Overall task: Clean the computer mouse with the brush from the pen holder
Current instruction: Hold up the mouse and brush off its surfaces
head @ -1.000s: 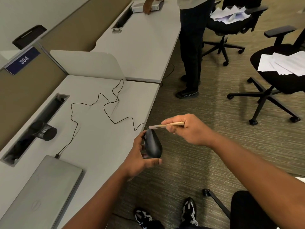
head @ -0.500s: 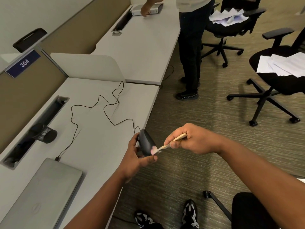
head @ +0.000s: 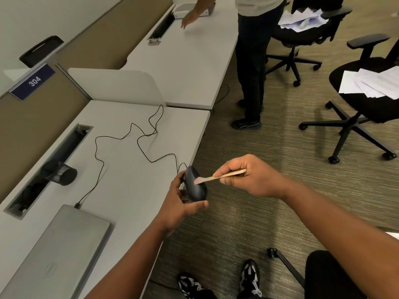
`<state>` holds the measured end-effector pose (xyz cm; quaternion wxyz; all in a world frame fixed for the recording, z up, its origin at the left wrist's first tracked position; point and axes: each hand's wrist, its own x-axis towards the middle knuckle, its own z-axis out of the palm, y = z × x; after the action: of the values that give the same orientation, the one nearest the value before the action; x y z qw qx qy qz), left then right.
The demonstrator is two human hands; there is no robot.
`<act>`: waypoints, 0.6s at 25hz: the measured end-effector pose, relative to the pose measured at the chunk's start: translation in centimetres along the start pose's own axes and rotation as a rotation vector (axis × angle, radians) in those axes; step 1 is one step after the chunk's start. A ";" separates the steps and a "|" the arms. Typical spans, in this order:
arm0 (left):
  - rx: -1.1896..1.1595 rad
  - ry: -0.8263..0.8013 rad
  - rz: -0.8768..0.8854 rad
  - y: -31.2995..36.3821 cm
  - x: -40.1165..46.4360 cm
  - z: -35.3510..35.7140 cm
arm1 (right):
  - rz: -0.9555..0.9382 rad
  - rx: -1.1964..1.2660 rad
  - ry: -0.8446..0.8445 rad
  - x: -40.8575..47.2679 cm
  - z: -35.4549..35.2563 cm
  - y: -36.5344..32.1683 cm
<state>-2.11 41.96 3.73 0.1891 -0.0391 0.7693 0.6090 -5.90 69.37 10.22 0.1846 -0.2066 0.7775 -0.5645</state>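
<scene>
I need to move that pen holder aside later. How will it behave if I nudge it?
The pen holder lies on its side on the desk, so its round body would probably roll rather than slide. It looks like thin black mesh, so likely light and easily sent off by a small push. It sits beside the open cable tray, so it might drop in.

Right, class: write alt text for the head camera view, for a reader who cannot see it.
A person's left hand holds a black computer mouse just off a white desk's edge while the right hand touches a wooden-handled brush to it. On the desk lie a closed laptop, the mouse cable and a tipped-over pen holder.
</scene>
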 end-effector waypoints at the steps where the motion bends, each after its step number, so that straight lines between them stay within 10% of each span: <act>1: 0.008 0.013 -0.004 -0.1 0.0 0.0 | 0.006 0.028 -0.015 -0.1 -0.1 0.0; 9: 0.061 0.055 -0.048 -0.1 -0.3 0.3 | 0.079 0.089 -0.187 -0.6 -1.2 0.3; 15: 0.016 0.027 -0.022 0.1 -0.4 0.2 | 0.003 0.333 0.069 -0.5 -1.2 0.5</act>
<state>-1.74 42.15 3.93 0.1857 -0.0543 0.7763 0.5999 -6.21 70.74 10.11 0.1904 -0.1524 0.6793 -0.6922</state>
